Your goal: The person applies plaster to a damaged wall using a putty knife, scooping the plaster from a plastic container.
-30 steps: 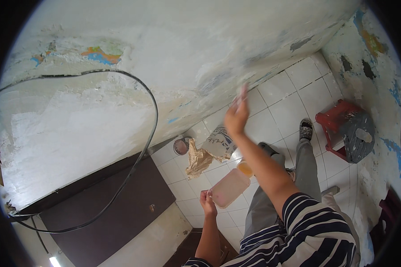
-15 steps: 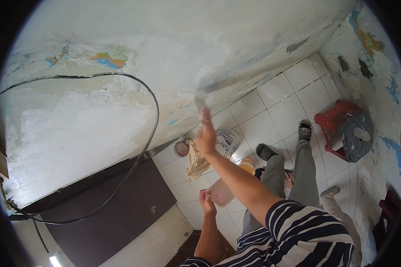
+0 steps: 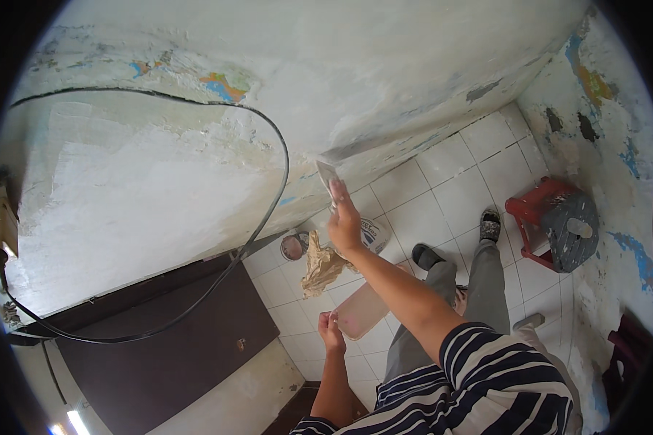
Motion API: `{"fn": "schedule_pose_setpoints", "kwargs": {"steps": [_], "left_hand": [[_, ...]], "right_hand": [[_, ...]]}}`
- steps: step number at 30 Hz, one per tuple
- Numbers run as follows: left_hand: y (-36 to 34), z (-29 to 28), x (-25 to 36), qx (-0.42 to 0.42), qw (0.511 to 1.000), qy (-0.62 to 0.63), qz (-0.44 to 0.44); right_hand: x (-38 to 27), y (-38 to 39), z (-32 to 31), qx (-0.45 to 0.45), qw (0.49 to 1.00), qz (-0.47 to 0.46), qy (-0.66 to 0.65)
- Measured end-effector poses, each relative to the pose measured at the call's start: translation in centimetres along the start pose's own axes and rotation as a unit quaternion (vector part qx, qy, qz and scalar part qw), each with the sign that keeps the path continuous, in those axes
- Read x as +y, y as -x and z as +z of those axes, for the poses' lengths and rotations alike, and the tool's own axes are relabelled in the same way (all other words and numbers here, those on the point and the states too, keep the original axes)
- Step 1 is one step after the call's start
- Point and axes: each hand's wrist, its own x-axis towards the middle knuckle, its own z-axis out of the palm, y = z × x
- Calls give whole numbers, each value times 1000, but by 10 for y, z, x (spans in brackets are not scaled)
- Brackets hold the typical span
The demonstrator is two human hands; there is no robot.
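Observation:
My right hand (image 3: pixel 346 223) is closed round a putty knife (image 3: pixel 326 172), its broad blade at the lower part of the patchy wall (image 3: pixel 290 123). My left hand (image 3: pixel 331 333) grips the near end of a flat pinkish rectangular board (image 3: pixel 364 310), held low over the floor. Pale smears mark the board's face, and my right forearm covers its far end. Beyond the board, crumpled brown paper (image 3: pixel 319 268) lies on the tiles beside a round open tin (image 3: pixel 294 247). A white bucket (image 3: pixel 374 235) with dark print stands partly behind my right wrist.
A black cable (image 3: pixel 286 156) loops across the left side in front of the wall. At lower left is a dark brown panel (image 3: pixel 159 348). A paint-spattered red and grey step stool (image 3: pixel 555 221) stands by the right wall, and white tiles (image 3: pixel 450 196) cover the floor.
The view has shifted a little. My right hand and putty knife have turned, so the blade face shows more clearly. More of the board is visible; the orange tub is now hidden behind my forearm.

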Motion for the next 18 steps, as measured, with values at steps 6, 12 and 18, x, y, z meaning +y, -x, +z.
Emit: {"fn": "schedule_pose_setpoints", "kwargs": {"steps": [6,12,18], "left_hand": [[-3,7,9,-3,1000,-14,2],[-1,13,0,-15,1000,-3,-4],[1,17,8,-19,1000,-10,-10]], "right_hand": [[38,-123,-98,213,976,31,45],[26,-182,-87,236,970,20,51],[-2,-53,-21,79,996,8,43]]}}
